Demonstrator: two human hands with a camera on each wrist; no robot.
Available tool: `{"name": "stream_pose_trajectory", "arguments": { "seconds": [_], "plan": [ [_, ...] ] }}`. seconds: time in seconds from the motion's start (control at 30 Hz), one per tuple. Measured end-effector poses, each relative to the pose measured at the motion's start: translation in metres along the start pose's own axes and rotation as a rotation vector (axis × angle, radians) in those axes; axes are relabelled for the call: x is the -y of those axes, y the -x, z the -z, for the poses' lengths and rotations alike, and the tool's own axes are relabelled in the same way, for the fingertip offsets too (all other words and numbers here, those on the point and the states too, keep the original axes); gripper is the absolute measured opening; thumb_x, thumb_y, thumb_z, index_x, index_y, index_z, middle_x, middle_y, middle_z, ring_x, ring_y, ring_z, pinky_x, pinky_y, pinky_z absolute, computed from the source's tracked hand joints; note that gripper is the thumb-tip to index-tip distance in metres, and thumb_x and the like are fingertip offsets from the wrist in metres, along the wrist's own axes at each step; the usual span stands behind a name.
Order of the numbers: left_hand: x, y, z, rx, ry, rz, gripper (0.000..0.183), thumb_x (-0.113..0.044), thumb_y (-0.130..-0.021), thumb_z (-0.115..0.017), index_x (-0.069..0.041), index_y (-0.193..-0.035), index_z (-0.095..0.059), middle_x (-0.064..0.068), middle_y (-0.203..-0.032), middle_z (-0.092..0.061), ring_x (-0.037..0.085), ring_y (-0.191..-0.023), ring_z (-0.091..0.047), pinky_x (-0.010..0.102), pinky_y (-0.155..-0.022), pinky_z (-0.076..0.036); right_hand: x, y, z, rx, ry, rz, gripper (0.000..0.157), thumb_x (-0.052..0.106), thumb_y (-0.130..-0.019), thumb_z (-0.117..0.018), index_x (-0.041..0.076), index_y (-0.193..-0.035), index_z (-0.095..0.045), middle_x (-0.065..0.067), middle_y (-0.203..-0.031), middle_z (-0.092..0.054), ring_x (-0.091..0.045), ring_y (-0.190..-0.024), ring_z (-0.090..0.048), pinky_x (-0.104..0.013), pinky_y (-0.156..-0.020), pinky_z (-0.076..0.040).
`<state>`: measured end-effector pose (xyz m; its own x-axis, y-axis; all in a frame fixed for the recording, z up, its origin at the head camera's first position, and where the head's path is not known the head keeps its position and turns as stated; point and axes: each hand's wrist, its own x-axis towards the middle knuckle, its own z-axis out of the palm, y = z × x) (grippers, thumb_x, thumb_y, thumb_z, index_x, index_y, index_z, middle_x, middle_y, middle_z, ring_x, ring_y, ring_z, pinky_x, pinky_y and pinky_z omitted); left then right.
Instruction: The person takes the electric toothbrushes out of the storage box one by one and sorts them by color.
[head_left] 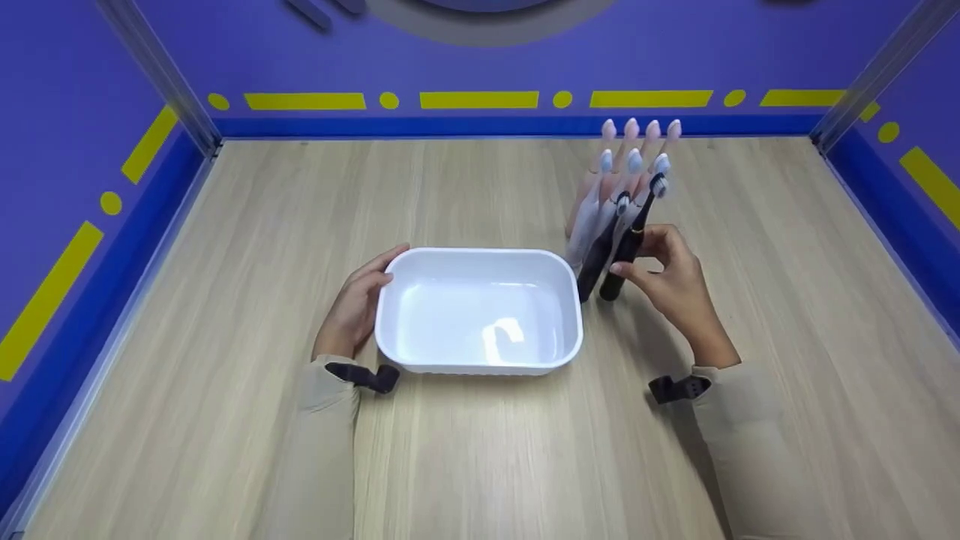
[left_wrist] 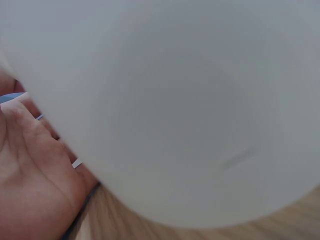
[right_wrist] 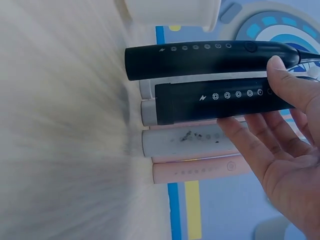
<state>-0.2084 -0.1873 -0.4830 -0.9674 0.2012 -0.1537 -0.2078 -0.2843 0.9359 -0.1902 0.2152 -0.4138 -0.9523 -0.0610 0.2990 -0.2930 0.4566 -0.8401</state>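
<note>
A white basin sits upright on the table. At its left end my left hand rests against the outside wall, its fingertips right at the rim; the basin hides part of the fingers in the left wrist view. Just right of the basin, my right hand pinches a black electric toothbrush between thumb and fingers, brush head up. A second black electric toothbrush stands close to its left. Behind them are white electric toothbrushes and a back row of pink ones, all upright.
The wooden table is bounded by blue side panels and a back panel with yellow marks. The toothbrushes stand tightly grouped beside the basin's right end. A small black camera is worn on the right wrist, another on the left.
</note>
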Motion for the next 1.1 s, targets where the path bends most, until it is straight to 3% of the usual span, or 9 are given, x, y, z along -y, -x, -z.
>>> {"name": "stream_pose_trajectory", "arguments": {
  "seconds": [0.13, 0.4, 0.77, 1.1],
  "plan": [
    [0.0, 0.0, 0.0, 0.002, 0.002, -0.006, 0.055, -0.002, -0.092, -0.035, -0.006, -0.147, -0.039, 0.005, -0.154, -0.035, 0.021, -0.14, -0.037, 0.031, -0.112, -0.035, -0.003, 0.0, -0.002, -0.003, -0.002, 0.008, 0.046, -0.004, -0.079, -0.072, -0.01, -0.117, -0.047, -0.009, -0.103, -0.059, -0.002, -0.092, -0.056, -0.007, -0.078, -0.046],
    [-0.001, 0.0, -0.001, 0.006, -0.005, -0.005, 0.054, -0.003, -0.092, -0.035, -0.006, -0.147, -0.038, 0.006, -0.155, -0.035, 0.021, -0.14, -0.036, 0.032, -0.114, -0.032, -0.025, -0.004, -0.006, -0.016, -0.016, 0.016, 0.046, -0.001, -0.077, -0.076, -0.006, -0.113, -0.048, 0.002, -0.099, -0.058, -0.001, -0.091, -0.057, -0.01, -0.086, -0.044],
    [-0.001, 0.001, 0.0, 0.015, 0.006, -0.005, 0.055, -0.002, -0.091, -0.035, -0.007, -0.146, -0.041, 0.005, -0.154, -0.037, 0.021, -0.136, -0.041, 0.027, -0.106, -0.041, -0.028, -0.004, -0.008, -0.002, -0.05, 0.004, 0.047, -0.003, -0.075, -0.076, -0.007, -0.113, -0.049, 0.001, -0.101, -0.057, -0.002, -0.093, -0.056, -0.014, -0.088, -0.045],
    [-0.001, 0.001, 0.0, 0.022, 0.014, -0.007, 0.054, -0.003, -0.093, -0.034, -0.007, -0.147, -0.038, 0.005, -0.155, -0.035, 0.021, -0.138, -0.038, 0.03, -0.11, -0.037, -0.028, -0.005, -0.009, 0.014, -0.055, -0.012, 0.047, -0.002, -0.075, -0.077, -0.006, -0.113, -0.049, 0.003, -0.1, -0.057, -0.002, -0.091, -0.057, -0.023, -0.09, -0.047]
  ]
}}
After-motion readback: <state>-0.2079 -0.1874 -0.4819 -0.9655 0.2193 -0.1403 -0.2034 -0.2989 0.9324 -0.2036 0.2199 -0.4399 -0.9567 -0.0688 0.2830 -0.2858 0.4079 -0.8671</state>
